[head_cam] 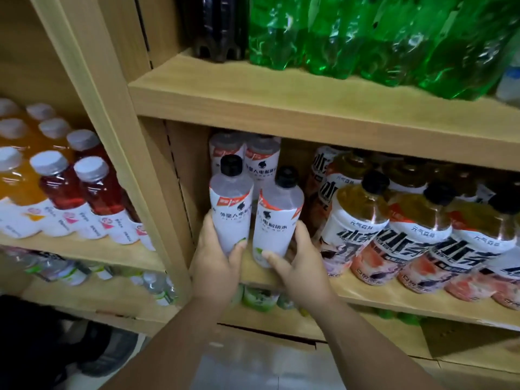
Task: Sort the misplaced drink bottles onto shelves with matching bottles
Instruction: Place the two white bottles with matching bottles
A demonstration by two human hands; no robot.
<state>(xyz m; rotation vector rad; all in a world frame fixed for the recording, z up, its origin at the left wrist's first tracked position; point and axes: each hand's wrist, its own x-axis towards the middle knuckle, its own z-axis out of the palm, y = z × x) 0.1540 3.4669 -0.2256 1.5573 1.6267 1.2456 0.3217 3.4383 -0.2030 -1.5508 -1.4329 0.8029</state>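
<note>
Left hand [216,261] curled round left electrolyte-water bottle [230,209], right hand [299,267] round right electrolyte-water bottle [277,220]. Both at the shelf [371,301] front edge, before the matching pair [247,156]. Risk: tilted bases slip off, or I nudge the neighbouring tea bottles [356,220].

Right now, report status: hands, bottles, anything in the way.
Left hand grips left white bottle; right hand grips right white bottle. Both upright at shelf front, matching white bottles behind. Tea bottles close on the right, not blocking.
</note>
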